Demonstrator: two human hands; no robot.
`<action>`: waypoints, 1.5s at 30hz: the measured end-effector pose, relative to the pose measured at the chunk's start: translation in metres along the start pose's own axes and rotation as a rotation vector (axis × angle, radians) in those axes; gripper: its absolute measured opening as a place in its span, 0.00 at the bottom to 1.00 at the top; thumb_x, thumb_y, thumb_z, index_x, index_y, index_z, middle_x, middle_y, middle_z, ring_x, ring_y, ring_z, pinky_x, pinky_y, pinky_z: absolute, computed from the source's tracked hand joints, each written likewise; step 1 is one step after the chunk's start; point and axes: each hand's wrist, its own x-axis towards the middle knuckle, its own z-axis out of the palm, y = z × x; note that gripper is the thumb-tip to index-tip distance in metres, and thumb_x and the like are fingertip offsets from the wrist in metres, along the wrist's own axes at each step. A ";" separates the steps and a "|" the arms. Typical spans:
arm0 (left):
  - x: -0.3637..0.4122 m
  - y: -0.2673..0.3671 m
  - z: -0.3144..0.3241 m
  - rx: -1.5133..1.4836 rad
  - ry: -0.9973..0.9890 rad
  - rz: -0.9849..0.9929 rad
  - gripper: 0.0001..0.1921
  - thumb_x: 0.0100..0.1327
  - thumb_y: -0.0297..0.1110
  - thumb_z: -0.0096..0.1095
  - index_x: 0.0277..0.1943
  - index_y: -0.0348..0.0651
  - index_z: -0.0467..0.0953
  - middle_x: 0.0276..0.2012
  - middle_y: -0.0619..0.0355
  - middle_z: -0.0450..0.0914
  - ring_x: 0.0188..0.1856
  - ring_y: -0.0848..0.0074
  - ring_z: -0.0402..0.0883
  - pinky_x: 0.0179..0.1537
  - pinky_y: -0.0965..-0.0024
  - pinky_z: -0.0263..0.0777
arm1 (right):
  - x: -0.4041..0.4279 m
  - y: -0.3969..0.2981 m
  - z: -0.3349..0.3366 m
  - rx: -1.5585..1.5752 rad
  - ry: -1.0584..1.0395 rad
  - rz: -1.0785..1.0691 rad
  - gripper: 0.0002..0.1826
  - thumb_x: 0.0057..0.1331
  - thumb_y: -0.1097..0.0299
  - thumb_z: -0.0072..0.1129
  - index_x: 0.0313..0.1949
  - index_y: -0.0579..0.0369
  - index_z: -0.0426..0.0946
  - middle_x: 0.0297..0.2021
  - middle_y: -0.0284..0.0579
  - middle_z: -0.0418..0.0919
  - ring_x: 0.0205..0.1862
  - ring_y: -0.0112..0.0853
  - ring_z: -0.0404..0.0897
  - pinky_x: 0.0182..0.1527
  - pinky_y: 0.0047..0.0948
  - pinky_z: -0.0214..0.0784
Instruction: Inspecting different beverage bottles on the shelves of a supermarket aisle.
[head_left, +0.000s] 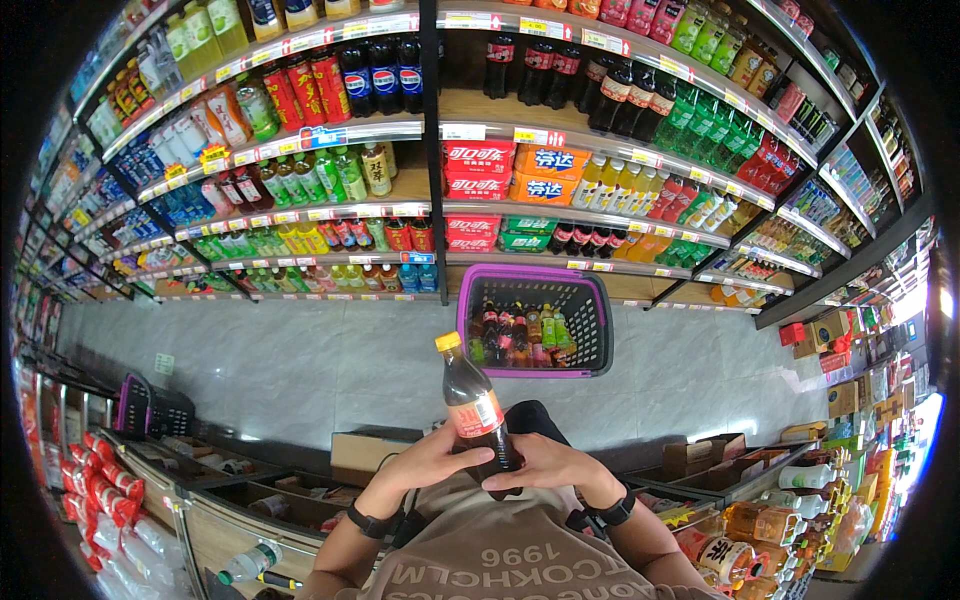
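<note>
A dark cola-type plastic bottle (475, 397) with a yellow cap and a red and cream label is held between both hands in front of my chest. My left hand (431, 459) grips its lower part from one side, thumb across the front. From the other side my right hand (547, 463) closes around the bottle near its base. Beyond the bottle, on the floor, stands a black shopping basket (592, 319) with a purple rim, holding several drink bottles (517, 334) with dark, green and brown contents.
Long drink shelves (487, 261) with bottles, cans and cartons run across the far side. Behind me are low wooden bins (255, 517) and large oil bottles (757, 525). Another purple-rimmed basket (154, 409) stands at the left. Grey tiled floor (300, 360) lies between.
</note>
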 end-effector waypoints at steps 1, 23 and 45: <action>0.000 0.000 0.000 0.004 -0.004 0.001 0.34 0.73 0.42 0.66 0.74 0.36 0.61 0.66 0.52 0.73 0.66 0.71 0.72 0.67 0.63 0.66 | 0.001 0.002 0.000 -0.015 -0.006 0.013 0.32 0.64 0.47 0.73 0.47 0.70 0.78 0.39 0.49 0.78 0.40 0.33 0.78 0.44 0.35 0.69; 0.002 -0.006 -0.006 -0.028 -0.037 -0.045 0.36 0.72 0.33 0.65 0.77 0.35 0.55 0.72 0.51 0.66 0.75 0.68 0.62 0.75 0.62 0.53 | 0.010 0.025 0.007 -0.037 0.036 -0.042 0.34 0.62 0.41 0.72 0.45 0.65 0.76 0.28 0.45 0.78 0.31 0.31 0.75 0.36 0.34 0.68; 0.006 -0.005 0.001 -0.039 -0.053 -0.045 0.38 0.72 0.34 0.65 0.77 0.35 0.53 0.72 0.51 0.65 0.75 0.68 0.62 0.76 0.61 0.53 | 0.003 0.028 0.006 0.020 0.054 -0.098 0.29 0.64 0.47 0.73 0.43 0.64 0.76 0.28 0.41 0.77 0.32 0.28 0.73 0.36 0.33 0.67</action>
